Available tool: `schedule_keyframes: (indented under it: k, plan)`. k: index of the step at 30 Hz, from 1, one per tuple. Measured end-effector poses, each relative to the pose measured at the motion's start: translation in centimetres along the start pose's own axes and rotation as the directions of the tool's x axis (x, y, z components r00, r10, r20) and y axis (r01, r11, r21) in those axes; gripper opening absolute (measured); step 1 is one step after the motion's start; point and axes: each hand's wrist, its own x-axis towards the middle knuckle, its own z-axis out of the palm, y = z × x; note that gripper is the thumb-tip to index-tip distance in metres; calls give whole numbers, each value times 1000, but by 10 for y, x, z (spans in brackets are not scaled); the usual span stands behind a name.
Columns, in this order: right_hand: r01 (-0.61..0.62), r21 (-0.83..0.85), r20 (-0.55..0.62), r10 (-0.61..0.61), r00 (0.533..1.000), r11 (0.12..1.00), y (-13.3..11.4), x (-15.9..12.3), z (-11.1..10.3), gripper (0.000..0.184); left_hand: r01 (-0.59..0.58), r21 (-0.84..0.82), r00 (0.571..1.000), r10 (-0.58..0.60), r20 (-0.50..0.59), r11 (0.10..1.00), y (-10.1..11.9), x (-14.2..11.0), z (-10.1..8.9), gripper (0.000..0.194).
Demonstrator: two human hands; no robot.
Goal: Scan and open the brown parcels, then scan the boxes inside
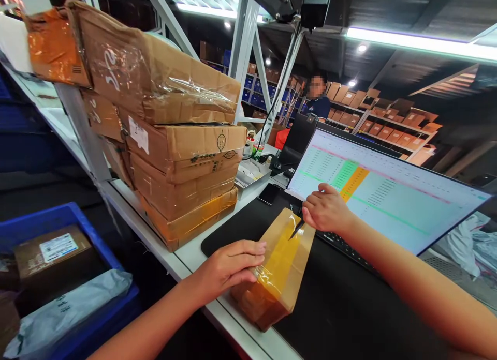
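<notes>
A small brown cardboard box [304, 249] lies on the black desk mat [341, 303], with a strip of shiny yellow-brown tape [280, 256] along its top. My left hand [236, 264] rests on the box's near left edge, its fingers stretched out flat over the tape and cardboard. Above the far end, my right hand [324, 207] is closed around a slim dark pointed tool [296, 229]. The tool's tip meets the taped top of the box. Its handle is hidden in my fist, so its exact kind cannot be made out.
Large taped cartons [186, 143] are stacked at the left. A blue crate [104, 246] below holds parcels. Behind the box stand a monitor [392, 194], a keyboard [341, 249] and a phone [268, 193]. A person [319, 104] is farther back, near stocked shelves [392, 127].
</notes>
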Motion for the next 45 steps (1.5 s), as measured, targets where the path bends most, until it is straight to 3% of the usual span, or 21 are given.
schedule_keyframes:
  k: [3, 7, 9, 12, 14, 16, 19, 21, 23, 26, 28, 32, 37, 42, 45]
  plan:
    - [-223, 131, 102, 210, 972, 966, 31, -4, 14, 39, 9, 12, 1000, -9, 13, 1000, -3, -3, -1, 36]
    - [-417, 237, 118, 400, 909, 878, 66, -19, 30, 37, -6, 43, 999, 4, 49, 999, 4, 0, -7, 34]
    - [-531, 313, 117, 522, 845, 788, 69, -35, 36, 40, 22, 67, 997, -27, 72, 998, 12, 9, -11, 35]
    - [-684, 455, 141, 712, 688, 570, 48, -62, 43, 48, 200, 178, 967, -224, 125, 963, 27, 38, -13, 35]
    - [-731, 570, 225, 784, 579, 376, 25, -75, 48, 62, 343, 327, 895, -412, 172, 881, 35, 66, -11, 34]
    - [-722, 669, 337, 792, 510, 180, -2, -81, 56, 74, 433, 481, 785, -581, 215, 763, 38, 96, -7, 28]
    - [-640, 767, 433, 776, 457, -51, -35, -75, 68, 69, 511, 596, 551, -769, 325, 619, 33, 136, 2, 65]
    - [-557, 816, 444, 788, 426, -158, -51, -67, 75, 67, 545, 606, 404, -815, 415, 579, 24, 154, 7, 65]
    - [-465, 852, 442, 808, 390, -241, -61, -60, 78, 67, 556, 615, 320, -827, 462, 559, 16, 164, 10, 52]
    - [-346, 882, 436, 832, 343, -320, -70, -56, 79, 64, 563, 665, 243, -867, 435, 491, 11, 173, 13, 46]
    - [-291, 892, 430, 844, 321, -344, -73, -56, 78, 61, 550, 696, 218, -884, 413, 461, 12, 177, 17, 45]
    - [-240, 897, 431, 859, 277, -372, -80, -54, 75, 59, 473, 749, 226, -886, 405, 463, 15, 183, 28, 40]
    - [-231, 901, 414, 887, 203, -367, -86, -50, 81, 54, 429, 802, 206, -909, 362, 417, 14, 185, 36, 51]
    - [-235, 904, 395, 908, 138, -357, -89, -48, 91, 51, 377, 846, 277, -917, 285, 377, 9, 188, 45, 65]
    - [-223, 910, 381, 918, 110, -351, -90, -47, 93, 51, 305, 883, 286, -918, 274, 358, 4, 197, 54, 67]
